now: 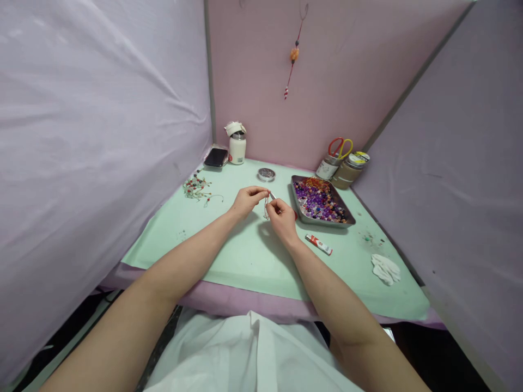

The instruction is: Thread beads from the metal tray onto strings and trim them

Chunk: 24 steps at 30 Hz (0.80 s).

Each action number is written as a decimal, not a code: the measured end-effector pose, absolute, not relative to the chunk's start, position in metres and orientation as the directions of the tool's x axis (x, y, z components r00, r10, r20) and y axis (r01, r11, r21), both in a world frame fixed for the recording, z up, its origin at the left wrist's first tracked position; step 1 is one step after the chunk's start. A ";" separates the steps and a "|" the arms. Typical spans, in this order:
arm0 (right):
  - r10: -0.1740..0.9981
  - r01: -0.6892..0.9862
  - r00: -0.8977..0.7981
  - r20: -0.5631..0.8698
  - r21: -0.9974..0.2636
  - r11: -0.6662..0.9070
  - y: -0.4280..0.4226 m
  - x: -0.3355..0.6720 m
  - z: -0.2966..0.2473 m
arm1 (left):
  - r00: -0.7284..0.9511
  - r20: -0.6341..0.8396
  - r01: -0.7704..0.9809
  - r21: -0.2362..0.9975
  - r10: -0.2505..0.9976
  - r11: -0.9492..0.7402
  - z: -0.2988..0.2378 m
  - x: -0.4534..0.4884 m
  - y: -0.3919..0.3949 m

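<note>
My left hand (247, 200) is closed in a pinch on a thin red cord (267, 202), whose loose strands hang down between my two hands. Close beside it, my right hand (281, 216) is wrapped around scissors. Their silvery blade (273, 196) points up at my left fingertips, and a bit of red handle (296, 216) shows past the right side of the hand. The rest of the scissors is hidden by my fingers. Both hands are held over the middle of the pale green table cover (241, 261).
Right of my hands is a metal tray (327, 222) of purple beads, with a lighter (318, 244) before it. Strung beads (196, 188) lie at left. Behind stand a round tin (266, 174), white bottle (237, 148), phone (216, 157) and jars (350, 171). A white glove (385, 269) lies far right.
</note>
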State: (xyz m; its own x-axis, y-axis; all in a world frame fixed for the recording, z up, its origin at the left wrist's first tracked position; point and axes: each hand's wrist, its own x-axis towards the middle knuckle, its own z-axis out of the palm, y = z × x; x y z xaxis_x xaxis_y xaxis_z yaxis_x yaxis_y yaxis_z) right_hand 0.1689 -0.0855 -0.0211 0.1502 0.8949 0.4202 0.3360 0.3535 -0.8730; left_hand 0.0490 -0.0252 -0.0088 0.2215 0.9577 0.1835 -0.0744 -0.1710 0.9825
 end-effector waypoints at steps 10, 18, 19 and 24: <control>0.939 0.188 0.162 0.305 -0.943 0.274 -0.080 0.173 -0.021 | 0.245 0.211 -0.027 0.977 0.946 -0.210 -0.002 0.049 -0.030; 0.955 0.051 0.201 0.217 -0.976 0.211 -0.072 0.182 -0.025 | 0.322 0.325 0.032 0.935 0.889 -0.354 -0.007 0.049 -0.028; 0.957 0.064 0.207 0.204 -0.979 0.195 -0.071 0.183 -0.025 | 0.336 0.326 0.044 0.932 0.884 -0.360 -0.008 0.049 -0.029; 0.951 0.122 0.232 0.203 -0.976 0.178 -0.069 0.189 -0.026 | 0.406 0.308 0.075 0.927 0.861 -0.367 -0.008 0.047 -0.029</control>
State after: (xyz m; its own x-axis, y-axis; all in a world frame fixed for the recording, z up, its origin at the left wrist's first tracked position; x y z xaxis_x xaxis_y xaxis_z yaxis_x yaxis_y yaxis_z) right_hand 0.1894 -0.0685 -0.0261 0.2322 0.9513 0.2026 0.1217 0.1782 -0.9764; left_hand 0.0475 -0.0293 -0.0079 0.4056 0.8606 0.3081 0.0747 -0.3672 0.9272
